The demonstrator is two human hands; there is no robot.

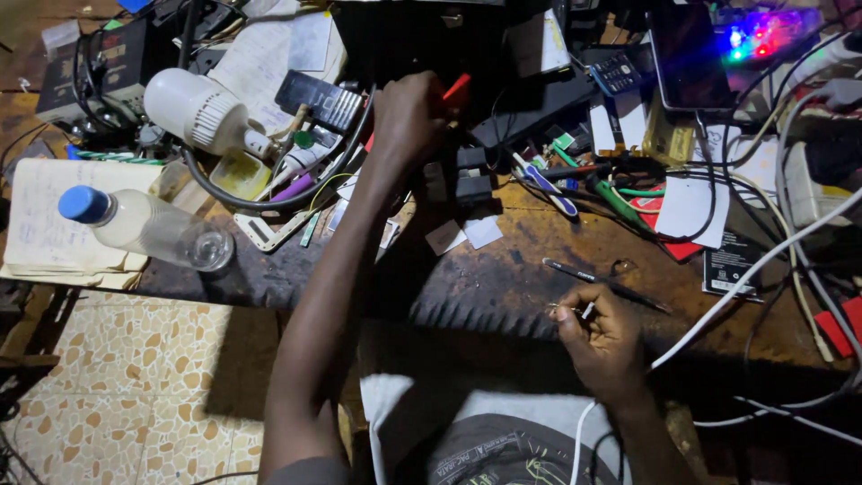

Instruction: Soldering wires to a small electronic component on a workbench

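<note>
My left hand [409, 117] is stretched out over the back of a cluttered wooden workbench [503, 269], its fingers closed round a small red tool [455, 90] whose tip sticks out above the hand. My right hand [600, 334] rests at the near edge of the bench and pinches a tiny metal part [585, 311] between thumb and fingers. A black pen-like tool [603, 284] lies on the bench just beyond the right hand.
A white bulb [202, 112], a black cable loop [269, 193], a plastic bottle with a blue cap [148, 229] and a notebook [45, 220] crowd the left. Phones [687, 58], screwdrivers [548, 184], white cables [763, 265] and lit boards [763, 36] fill the right. Tiled floor [135, 386] below.
</note>
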